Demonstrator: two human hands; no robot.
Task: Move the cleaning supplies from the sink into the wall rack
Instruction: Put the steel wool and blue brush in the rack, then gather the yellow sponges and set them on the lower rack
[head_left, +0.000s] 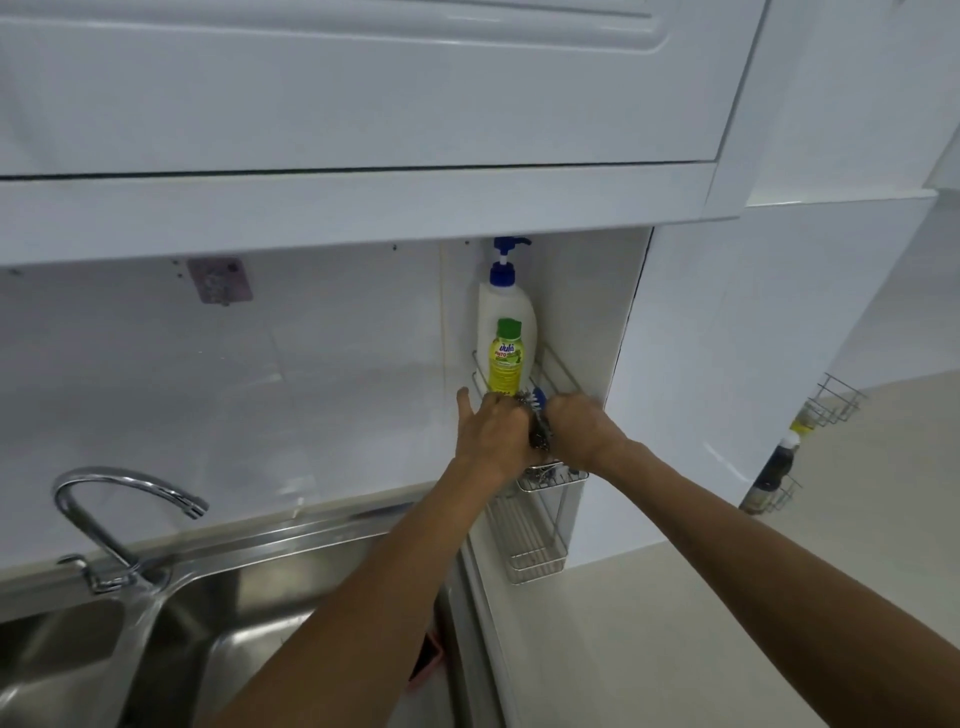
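A wire wall rack (558, 366) hangs in the corner above the sink. In its upper tier stand a white pump bottle with a blue pump (504, 306) and, in front of it, a yellow dish-soap bottle with a green cap (506, 361). Both my hands are at the rack's front rail. My left hand (493, 431) and my right hand (582, 428) press together around a dark steel scourer (537, 431), with a blue-and-white brush head (535, 399) sticking up just above it. The rack's lower tier (535, 545) hangs beneath my hands.
The steel double sink (218, 618) lies at lower left with a curved chrome tap (119, 512). A pink item (428, 660) shows by the sink's right edge under my left arm. White wall cabinets hang overhead. A glossy wall at right reflects the rack and a dark bottle (774, 475).
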